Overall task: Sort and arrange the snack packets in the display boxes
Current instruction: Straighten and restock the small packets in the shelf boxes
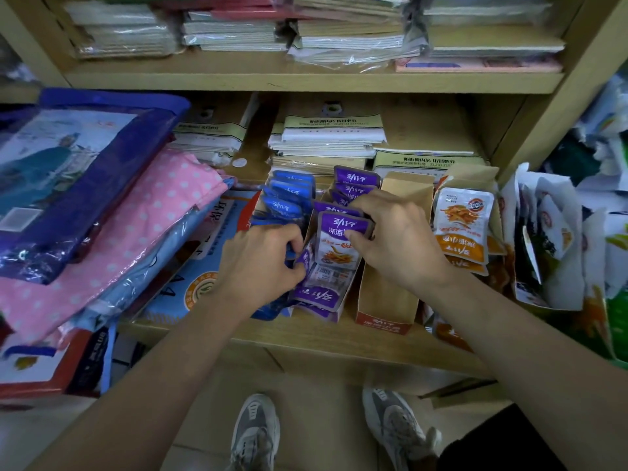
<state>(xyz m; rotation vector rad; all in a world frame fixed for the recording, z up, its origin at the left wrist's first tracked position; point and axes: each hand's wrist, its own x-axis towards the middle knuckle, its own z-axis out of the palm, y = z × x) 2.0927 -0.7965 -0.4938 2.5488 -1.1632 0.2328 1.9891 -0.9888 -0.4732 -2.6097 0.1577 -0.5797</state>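
Right hand pinches purple foil snack packet, left hand grips another; mid-sort. Next: seat it upright w/ purple row.

Left of the left hand, a pink polka-dot fabric pack lies partly under a dark blue plastic bag. Beyond the right hand sit 3 piles of white paper-banded notebooks. Higher up, plastic-wrapped stacks of exercise books fill the upper wooden shelf. Below both hands, 2 grey sneakers stand on the floor.
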